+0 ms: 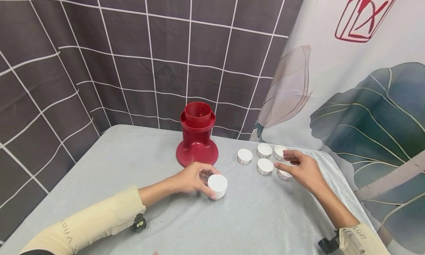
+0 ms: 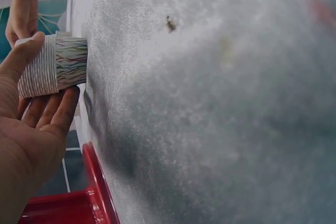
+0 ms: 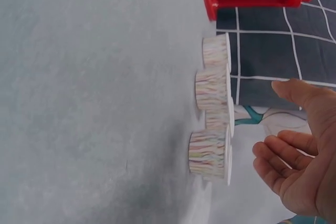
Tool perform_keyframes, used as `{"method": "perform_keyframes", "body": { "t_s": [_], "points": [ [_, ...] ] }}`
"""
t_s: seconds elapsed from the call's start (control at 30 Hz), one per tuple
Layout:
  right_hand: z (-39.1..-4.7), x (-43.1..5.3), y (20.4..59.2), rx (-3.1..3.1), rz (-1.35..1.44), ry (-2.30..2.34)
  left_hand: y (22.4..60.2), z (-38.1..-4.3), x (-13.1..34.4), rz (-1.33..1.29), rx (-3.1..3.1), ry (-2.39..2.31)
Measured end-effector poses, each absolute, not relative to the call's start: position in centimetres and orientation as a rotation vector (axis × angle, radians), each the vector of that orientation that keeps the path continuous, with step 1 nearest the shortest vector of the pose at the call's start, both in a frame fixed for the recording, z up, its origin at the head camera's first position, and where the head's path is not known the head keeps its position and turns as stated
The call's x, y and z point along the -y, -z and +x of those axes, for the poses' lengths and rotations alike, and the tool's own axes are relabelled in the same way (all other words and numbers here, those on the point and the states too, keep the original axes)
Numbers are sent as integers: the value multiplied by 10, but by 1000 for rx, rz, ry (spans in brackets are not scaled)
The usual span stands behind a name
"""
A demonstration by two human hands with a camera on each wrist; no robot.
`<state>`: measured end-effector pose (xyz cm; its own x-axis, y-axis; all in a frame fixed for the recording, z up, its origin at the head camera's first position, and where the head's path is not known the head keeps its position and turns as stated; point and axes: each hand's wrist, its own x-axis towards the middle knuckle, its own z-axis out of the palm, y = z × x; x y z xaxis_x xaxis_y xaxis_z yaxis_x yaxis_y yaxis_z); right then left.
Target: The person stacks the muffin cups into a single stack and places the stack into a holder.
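A stack of small white paper cups [image 1: 217, 187] stands on the cloth near the middle of the table. My left hand [image 1: 195, 179] grips its side, thumb on one side and fingers on the other. In the left wrist view the stack shows many close rims [image 2: 39, 72] above one wall with coloured wavy lines [image 2: 72, 61]. My right hand [image 1: 304, 171] hovers over several single paper cups [image 1: 265, 166] at the right, thumb and fingers spread. In the right wrist view nothing lies between its fingers [image 3: 283, 156], and the patterned cups [image 3: 210, 153] stand apart from it.
Behind my left hand stands a red plastic tube [image 1: 197, 137] on a wide round base. The table [image 1: 132, 152] has a pale grey cloth. A dark gridded curtain [image 1: 166, 63] and a leaf-printed one [image 1: 365, 100] hang close behind it.
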<state>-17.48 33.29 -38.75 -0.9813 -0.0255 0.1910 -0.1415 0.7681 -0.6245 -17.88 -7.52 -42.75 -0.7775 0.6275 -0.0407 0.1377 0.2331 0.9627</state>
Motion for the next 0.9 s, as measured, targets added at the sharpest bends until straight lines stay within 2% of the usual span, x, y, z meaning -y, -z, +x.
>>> {"method": "perform_keyframes", "body": {
  "t_s": [0.9],
  "points": [
    [-179, -354, 401, 2909, 65, -806, 429, -180, 75, 698, -2090, -1561]
  ]
}}
